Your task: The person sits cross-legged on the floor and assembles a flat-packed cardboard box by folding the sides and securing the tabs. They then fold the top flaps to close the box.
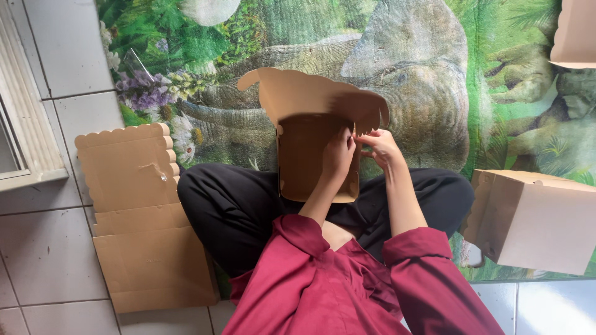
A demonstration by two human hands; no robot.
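Tiles (pixel 37 248) are seen at far left, grey-white, with a window frame (pixel 25 142) at the edge. A stack of flat brown cardboard blanks (pixel 133 217) is laid on them, the top one scallop-edged, just beside the person's black-trousered knee (pixel 217 211).

A half-folded brown box (pixel 310 133) is held at centre, over the crossed legs and above a mat (pixel 434 74) printed with an elephant and greenery. Its scalloped flap is raised and spread toward the far side; the body of the box is turned with its open side to the camera.

The left hand (pixel 338 155) is reached up from a red sleeve (pixel 298 248), forearm bare, wrist straight. It is laid inside the box against the right wall, fingers bent and closed on the wall's edge. The palm side is hidden, so the tightness of the grip cannot be told.

The right hand (pixel 380 146) is raised just beside it, wrist cocked inward. Its fingertips are pinched together on the same wall edge near the flap's corner, touching the card. The two hands are nearly touching.

A finished box (pixel 534 220) is set at right on the mat, well apart from the hands. The corner of another cardboard piece (pixel 574 34) is cut off at the top right.
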